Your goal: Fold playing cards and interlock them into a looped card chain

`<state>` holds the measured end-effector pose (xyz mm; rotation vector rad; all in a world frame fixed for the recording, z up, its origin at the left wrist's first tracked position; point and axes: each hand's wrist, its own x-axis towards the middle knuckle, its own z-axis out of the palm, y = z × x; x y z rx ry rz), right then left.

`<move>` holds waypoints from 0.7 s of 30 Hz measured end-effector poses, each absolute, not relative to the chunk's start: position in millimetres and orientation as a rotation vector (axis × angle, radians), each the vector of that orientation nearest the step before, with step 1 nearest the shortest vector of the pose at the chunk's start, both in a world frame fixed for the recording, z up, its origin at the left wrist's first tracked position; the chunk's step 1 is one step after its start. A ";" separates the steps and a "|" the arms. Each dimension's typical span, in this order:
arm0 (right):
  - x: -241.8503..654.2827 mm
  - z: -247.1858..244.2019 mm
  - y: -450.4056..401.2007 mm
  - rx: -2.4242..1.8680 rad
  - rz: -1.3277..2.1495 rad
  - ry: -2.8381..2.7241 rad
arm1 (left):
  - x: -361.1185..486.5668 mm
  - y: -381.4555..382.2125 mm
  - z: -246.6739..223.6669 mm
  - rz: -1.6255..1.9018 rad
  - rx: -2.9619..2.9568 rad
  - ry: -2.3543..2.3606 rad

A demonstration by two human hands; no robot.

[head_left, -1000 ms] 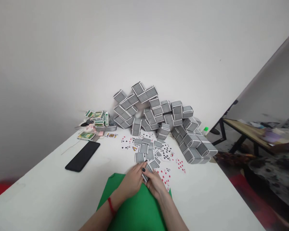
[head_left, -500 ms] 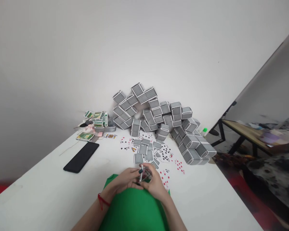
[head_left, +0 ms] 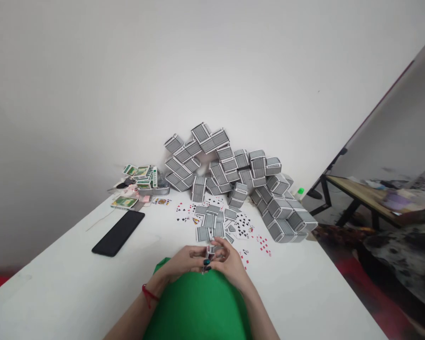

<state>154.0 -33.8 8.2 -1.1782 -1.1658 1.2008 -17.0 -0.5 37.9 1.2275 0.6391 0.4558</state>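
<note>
In front of the green clothing [head_left: 198, 307], my left hand [head_left: 186, 261] and my right hand [head_left: 230, 262] meet, both closed on a small folded playing card [head_left: 210, 254]. Fingers from either side cover most of the card, so its exact shape is hard to make out. Just beyond my fingertips lie loose playing cards [head_left: 208, 221], some showing grey backs and others face up. Farther back rises a stack of grey block-like pieces folded from cards [head_left: 219, 174], leaning near the wall.
A black phone [head_left: 118, 233] lies on the white table [head_left: 56, 278] at the left. Behind it are green card boxes [head_left: 143, 172] in a pile and one flat box [head_left: 124, 202]. A bottle with a green cap [head_left: 300, 191] stands behind the stack's right end.
My fingers have shifted around the card, the left fingertips now lower and nearer the right hand. The card has turned in the grip. The view has moved slightly.
</note>
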 end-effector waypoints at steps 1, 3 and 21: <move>154.6 9.3 -33.8 -1.142 1.243 -1.148 | -17.2 -0.5 37.7 0.468 1.226 0.639; 156.0 12.0 -34.2 -1.064 1.305 -1.139 | -18.1 -0.1 36.2 0.477 1.221 0.646; 150.6 17.2 -44.3 -1.073 1.144 -1.444 | -19.0 8.6 20.7 0.559 1.291 0.683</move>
